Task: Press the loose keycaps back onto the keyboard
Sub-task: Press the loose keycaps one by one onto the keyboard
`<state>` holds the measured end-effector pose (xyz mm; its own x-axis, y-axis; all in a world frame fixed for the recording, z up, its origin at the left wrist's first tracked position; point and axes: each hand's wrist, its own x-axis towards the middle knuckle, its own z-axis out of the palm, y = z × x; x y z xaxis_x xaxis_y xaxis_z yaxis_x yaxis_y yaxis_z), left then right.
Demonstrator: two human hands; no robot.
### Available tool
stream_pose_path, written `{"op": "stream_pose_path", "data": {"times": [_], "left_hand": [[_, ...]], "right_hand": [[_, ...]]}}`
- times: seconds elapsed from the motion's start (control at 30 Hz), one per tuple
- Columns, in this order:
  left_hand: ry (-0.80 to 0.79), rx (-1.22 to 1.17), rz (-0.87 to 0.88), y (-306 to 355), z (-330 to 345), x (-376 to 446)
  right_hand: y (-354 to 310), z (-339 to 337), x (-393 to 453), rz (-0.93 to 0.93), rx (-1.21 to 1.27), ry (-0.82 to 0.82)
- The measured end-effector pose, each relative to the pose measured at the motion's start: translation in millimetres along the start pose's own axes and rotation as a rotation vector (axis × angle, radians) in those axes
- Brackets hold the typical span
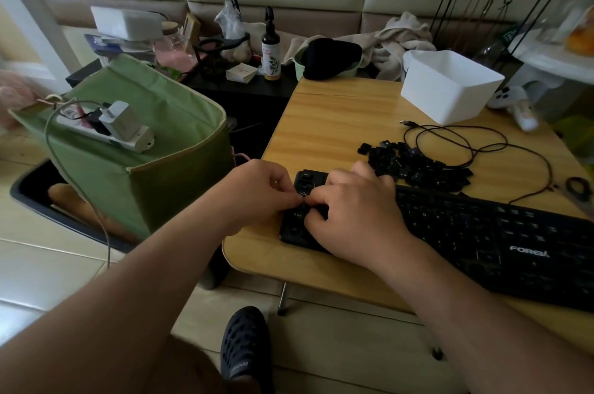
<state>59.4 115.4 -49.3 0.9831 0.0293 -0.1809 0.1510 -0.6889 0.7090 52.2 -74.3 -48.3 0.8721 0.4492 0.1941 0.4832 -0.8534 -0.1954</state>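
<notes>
- Nearest the camera: a dark perforated shoe (245, 342) on the tiled floor, below the two bare forearms that reach up and forward to the worktop (328, 123).
- Left hand (257, 191): fingers curled, thumb and forefinger drawn together at the keyboard's left end; they appear to pinch a small dark keycap, though the cap itself is too hidden to confirm.
- Right hand (353, 217): lies over the left end of the keyboard (482, 239), fingers bent down onto the keys and meeting the left hand's fingertips; whether this grip holds anything cannot be told.
- Keyboard: black, its long axis running from the worktop's near-left edge away to the right; the left end sits under both hands, and some seats there look bare.
- Pile of loose keycaps (418, 165): on the worktop just beyond the keyboard, up and to the right of the hands, with the right hand the nearer of the two.
- Key relation, as a judgement: the seat being filled lies directly beneath the meeting fingertips, so the next press goes straight down; the next cap calls for a short reach by the right hand to the pile.
- Elsewhere: a black cable (456, 143) loops beside the pile, a white tub (450, 88) stands farther back, and a green fabric bin (135, 143) stands left of the worktop.
</notes>
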Motion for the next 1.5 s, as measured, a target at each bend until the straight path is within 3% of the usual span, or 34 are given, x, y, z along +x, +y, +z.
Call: {"op": "stream_pose_path", "data": {"times": [0.27, 0.43, 0.57, 0.73, 0.9, 1.1, 1.37, 1.5], "left_hand": [[0.01, 0.047, 0.013, -1.7, 1.7, 0.3], [0.014, -0.007, -0.015, 7.1, -2.0, -0.1], [0.123, -0.064, 0.071, 27.8, 0.8, 8.1], [0.23, 0.145, 0.267, 64.2, 24.4, 32.6], [0.102, 0.376, 0.384, 90.1, 55.2, 58.8], [-0.038, 0.409, 0.376, 97.4, 64.2, 86.8], [-0.031, 0.433, 0.358, 96.5, 65.9, 93.0], [0.0, 0.259, 0.341, 99.1, 55.7, 81.2]], "right_hand": [[3.8, -3.8, -5.2, -0.087, -0.092, -0.081], [6.9, -3.6, -7.2, -0.062, 0.019, -0.052], [23.1, -6.3, -4.8, 0.036, 0.158, 0.08], [69.9, -22.0, 3.0, 0.271, 0.223, 0.169], [105.6, -43.2, -1.6, 0.442, 0.366, 0.241], [118.7, -45.8, -11.7, 0.42, 0.355, 0.282], [129.6, -48.1, -19.1, 0.368, 0.365, 0.326], [128.3, -48.0, -17.3, 0.291, 0.401, 0.357]]}}
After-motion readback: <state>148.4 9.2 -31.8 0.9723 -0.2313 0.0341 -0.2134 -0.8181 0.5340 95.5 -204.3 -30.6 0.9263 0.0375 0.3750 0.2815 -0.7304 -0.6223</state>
